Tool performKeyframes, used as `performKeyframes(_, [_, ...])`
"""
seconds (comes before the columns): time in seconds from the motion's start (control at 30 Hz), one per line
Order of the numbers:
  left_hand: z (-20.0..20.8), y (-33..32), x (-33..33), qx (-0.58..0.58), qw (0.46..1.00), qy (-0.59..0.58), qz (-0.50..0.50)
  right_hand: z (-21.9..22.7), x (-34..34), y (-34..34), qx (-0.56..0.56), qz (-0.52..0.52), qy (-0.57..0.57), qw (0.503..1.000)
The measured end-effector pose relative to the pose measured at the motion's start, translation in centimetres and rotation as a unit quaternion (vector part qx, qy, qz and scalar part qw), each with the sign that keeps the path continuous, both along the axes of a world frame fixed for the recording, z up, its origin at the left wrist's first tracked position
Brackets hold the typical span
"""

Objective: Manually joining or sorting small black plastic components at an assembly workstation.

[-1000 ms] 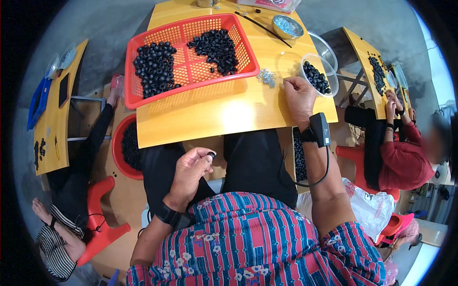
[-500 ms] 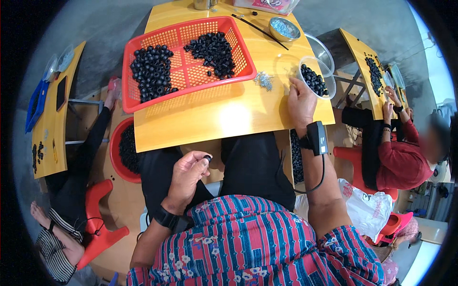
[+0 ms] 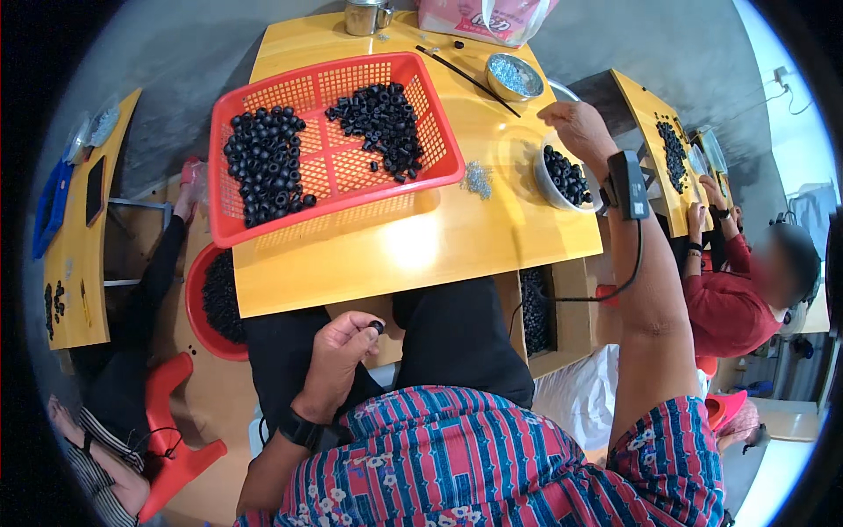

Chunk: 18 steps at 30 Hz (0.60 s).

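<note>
My left hand (image 3: 338,358) is held low over my lap, thumb and fingers pinched on a small black ring-shaped piece (image 3: 377,327). My right hand (image 3: 578,130) hangs over the table's right side, fingers bent downward and close together; whether anything is in them is hidden. Just below it sits a clear plastic tub (image 3: 546,186) of round black pieces (image 3: 566,176). To the left of that hand stands a metal bowl (image 3: 515,77) of small clear or silvery bits. A loose heap of similar bits (image 3: 477,180) lies on the tabletop beside the tub.
A red plastic basket (image 3: 338,211) with two heaps of black pieces covers the table's left part. A dark rod (image 3: 465,79), a metal cup (image 3: 367,18) and a pink bag (image 3: 487,19) lie farther back. Below are a red basin (image 3: 198,307) and a cardboard box (image 3: 562,351). Co-workers sit at both sides.
My right hand has left the tub's rim and moved away from me, above and beyond the tub. The tub now stands more upright. My left hand keeps its pinch on the black piece.
</note>
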State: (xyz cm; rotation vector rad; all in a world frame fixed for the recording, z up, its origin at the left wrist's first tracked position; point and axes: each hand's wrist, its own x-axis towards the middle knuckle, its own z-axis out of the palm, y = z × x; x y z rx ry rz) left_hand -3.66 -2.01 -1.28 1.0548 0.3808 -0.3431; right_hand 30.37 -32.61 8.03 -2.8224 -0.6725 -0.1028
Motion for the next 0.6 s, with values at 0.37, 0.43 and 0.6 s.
performKeyframes(0.37, [-0.3, 0.3, 0.2, 0.005, 1.0, 0.01, 0.016, -3.4, 6.4, 0.3, -0.296, 0.142, 0.066, 0.942])
performKeyframes(0.43, [-0.6, 0.3, 0.3, 0.004, 1.0, 0.017, 0.02, -4.0, 6.8, 0.4, -0.304, 0.138, 0.09, 0.938])
performKeyframes(0.6, [-0.4, 0.2, 0.3, -0.021, 0.999, 0.022, 0.024, -4.9, 8.2, -0.3, -0.269, 0.128, 0.152, 0.942])
